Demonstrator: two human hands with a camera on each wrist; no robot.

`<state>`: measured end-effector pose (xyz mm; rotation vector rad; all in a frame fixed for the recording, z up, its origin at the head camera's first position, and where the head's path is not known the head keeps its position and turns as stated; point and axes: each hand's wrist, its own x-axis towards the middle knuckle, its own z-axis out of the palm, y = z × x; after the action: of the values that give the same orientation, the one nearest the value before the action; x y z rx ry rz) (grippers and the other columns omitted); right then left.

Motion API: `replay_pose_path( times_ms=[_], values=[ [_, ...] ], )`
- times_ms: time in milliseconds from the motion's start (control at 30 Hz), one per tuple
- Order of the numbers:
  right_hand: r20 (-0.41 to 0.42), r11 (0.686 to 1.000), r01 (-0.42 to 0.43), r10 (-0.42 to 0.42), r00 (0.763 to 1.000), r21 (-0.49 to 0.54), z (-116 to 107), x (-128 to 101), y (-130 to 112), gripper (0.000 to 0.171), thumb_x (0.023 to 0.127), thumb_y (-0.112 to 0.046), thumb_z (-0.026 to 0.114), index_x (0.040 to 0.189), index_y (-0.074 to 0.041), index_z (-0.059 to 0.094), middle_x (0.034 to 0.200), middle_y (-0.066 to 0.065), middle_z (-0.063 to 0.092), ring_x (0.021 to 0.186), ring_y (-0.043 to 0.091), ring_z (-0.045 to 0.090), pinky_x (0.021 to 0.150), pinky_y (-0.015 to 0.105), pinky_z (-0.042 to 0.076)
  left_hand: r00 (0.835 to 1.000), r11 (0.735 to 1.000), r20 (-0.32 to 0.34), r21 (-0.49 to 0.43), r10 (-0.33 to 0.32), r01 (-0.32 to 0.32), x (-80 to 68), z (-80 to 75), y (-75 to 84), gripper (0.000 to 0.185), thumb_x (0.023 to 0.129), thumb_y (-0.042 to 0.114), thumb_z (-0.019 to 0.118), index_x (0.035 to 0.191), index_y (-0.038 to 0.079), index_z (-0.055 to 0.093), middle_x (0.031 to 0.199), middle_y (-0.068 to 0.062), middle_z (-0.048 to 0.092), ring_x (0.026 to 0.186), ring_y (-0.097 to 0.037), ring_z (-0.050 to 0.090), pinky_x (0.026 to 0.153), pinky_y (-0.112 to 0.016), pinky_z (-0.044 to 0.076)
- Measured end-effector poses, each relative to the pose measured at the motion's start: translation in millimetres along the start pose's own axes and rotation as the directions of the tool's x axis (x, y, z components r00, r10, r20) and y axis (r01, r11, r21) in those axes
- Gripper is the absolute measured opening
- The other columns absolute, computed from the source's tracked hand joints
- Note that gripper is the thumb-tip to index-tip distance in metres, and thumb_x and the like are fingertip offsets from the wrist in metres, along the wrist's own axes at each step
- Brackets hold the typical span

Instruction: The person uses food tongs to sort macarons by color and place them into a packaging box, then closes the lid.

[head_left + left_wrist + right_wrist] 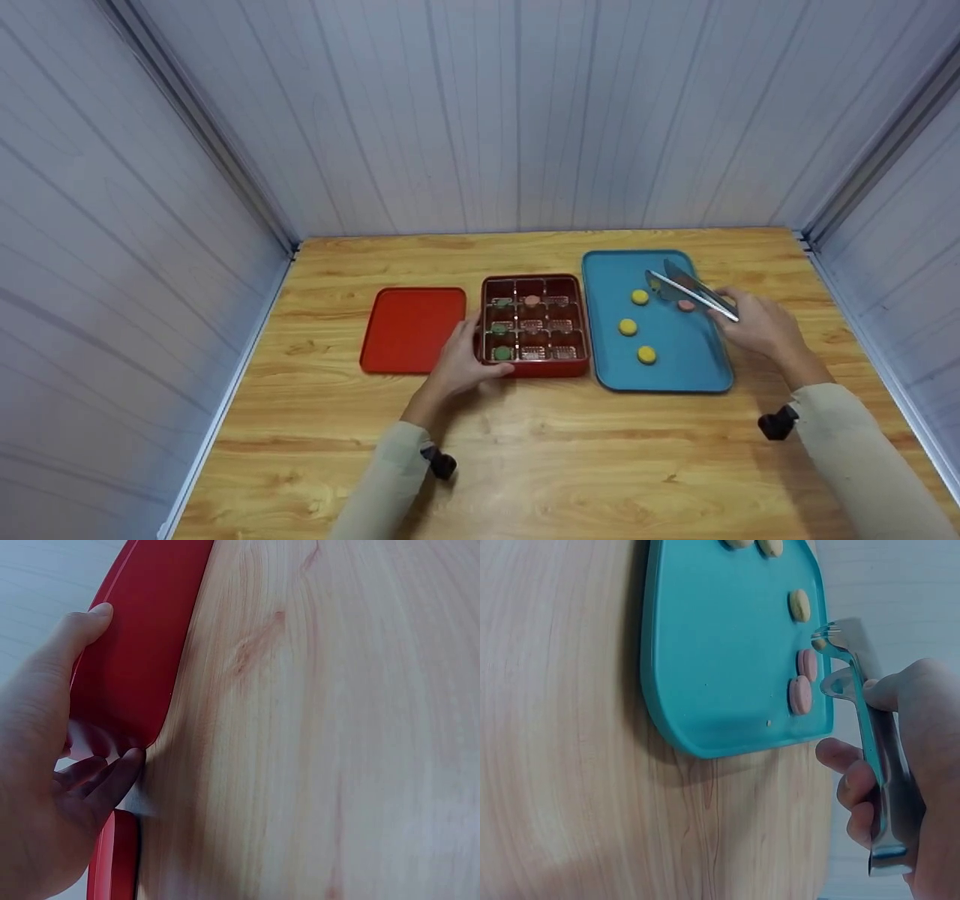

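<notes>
My left hand grips the near left corner of a dark red box, thumb on its front face and fingers along its left side. The box has a clear divided insert; green macarons sit in the left column and a pink macaron in the middle of the back row. My right hand holds metal tongs, their arms apart, over the right side of a blue tray. Near the tong tips lie two pink macarons. Several yellow macarons also lie on the tray.
A red square lid lies flat to the left of the box. The blue tray stands close to the box's right side. White panel walls enclose the wooden table at the back and both sides.
</notes>
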<state>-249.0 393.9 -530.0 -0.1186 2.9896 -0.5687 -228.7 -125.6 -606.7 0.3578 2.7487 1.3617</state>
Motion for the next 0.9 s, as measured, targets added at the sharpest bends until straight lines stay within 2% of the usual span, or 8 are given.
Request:
replay_pose_path(
  times_ms=[67,233,433,900],
  values=[
    [0.000,1.000,0.003,-0.003,1.000,-0.006,0.6,-1.0,1.3,0.052,0.113,-0.035,0.062,0.153,-0.002,0.059,0.082,0.014,0.061,0.067,0.026,0.054,0.056,0.036,0.038,1.000,1.000,0.017,-0.025,-0.016,0.017,-2.8,-3.3,8.1,0.129,0.080,0.053,0.100,0.176,0.002,0.030,0.162,-0.027,0.053,0.145,-0.048,0.058,0.125,-0.071,0.048],
    [0.004,1.000,-0.003,0.003,1.000,-0.017,1.0,-2.4,2.7,0.049,0.112,-0.033,0.060,0.151,-0.004,0.059,0.080,0.012,0.057,0.066,0.026,0.051,0.057,0.036,0.036,0.999,1.000,0.026,-0.008,-0.028,0.028,-2.9,-3.4,11.4,0.126,0.083,0.045,0.100,0.177,0.002,0.027,0.167,-0.027,0.049,0.153,-0.048,0.054,0.128,-0.070,0.045],
    [0.007,1.000,-0.003,0.003,1.000,-0.027,-0.9,-1.3,1.2,0.048,0.112,-0.032,0.059,0.151,-0.004,0.060,0.076,0.008,0.053,0.063,0.023,0.046,0.055,0.036,0.034,0.999,0.999,0.026,-0.020,-0.028,0.029,-1.2,-3.7,10.7,0.125,0.083,0.044,0.100,0.178,0.004,0.029,0.166,-0.026,0.050,0.152,-0.047,0.054,0.129,-0.069,0.044],
    [0.013,0.999,0.025,-0.024,1.000,-0.036,-1.7,0.1,0.6,0.041,0.113,-0.026,0.059,0.147,-0.004,0.063,0.073,0.006,0.054,0.061,0.021,0.044,0.054,0.035,0.033,0.999,0.999,0.022,-0.028,-0.033,0.033,-1.5,-3.1,9.5,0.127,0.082,0.046,0.101,0.178,0.004,0.029,0.163,-0.026,0.053,0.149,-0.045,0.056,0.128,-0.068,0.045]
  ],
)
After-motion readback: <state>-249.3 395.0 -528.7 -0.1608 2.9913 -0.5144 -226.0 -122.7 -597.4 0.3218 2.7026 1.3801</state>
